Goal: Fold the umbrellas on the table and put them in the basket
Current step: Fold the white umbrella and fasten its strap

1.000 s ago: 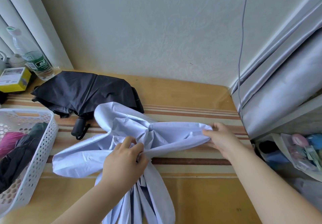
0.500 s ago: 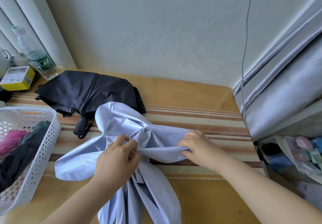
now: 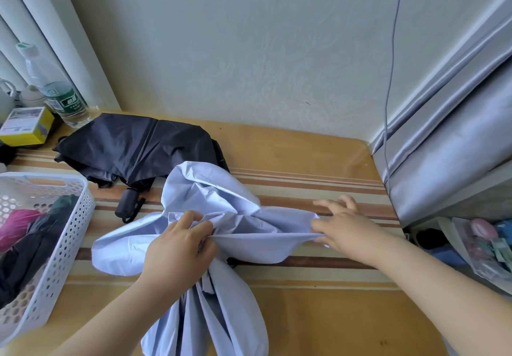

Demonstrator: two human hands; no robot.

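Note:
A pale lilac umbrella [image 3: 210, 197] lies loose and crumpled on the striped table [image 3: 304, 189] in front of me. My left hand [image 3: 177, 247] grips the bunched fabric at its middle. My right hand [image 3: 343, 225] pinches the edge of one panel and holds it stretched out to the right. Behind it lies a black umbrella [image 3: 133, 148], closed but unrolled, its black handle [image 3: 127, 203] pointing toward me. A white perforated basket [image 3: 66, 233] stands at the left edge with dark and pink folded umbrellas [image 3: 25, 233] inside.
A plastic water bottle [image 3: 55, 89] and a yellow box [image 3: 26, 125] stand at the back left corner. A silver fabric cover [image 3: 448, 139] rises at the right, with a thin cable [image 3: 393, 51] hanging along the wall. Bags [image 3: 482, 245] sit low on the right.
My right hand slid inward along the lilac panel half a second ago, then pulled back out to the right, stretching the panel flat. My left hand keeps its grip at the middle.

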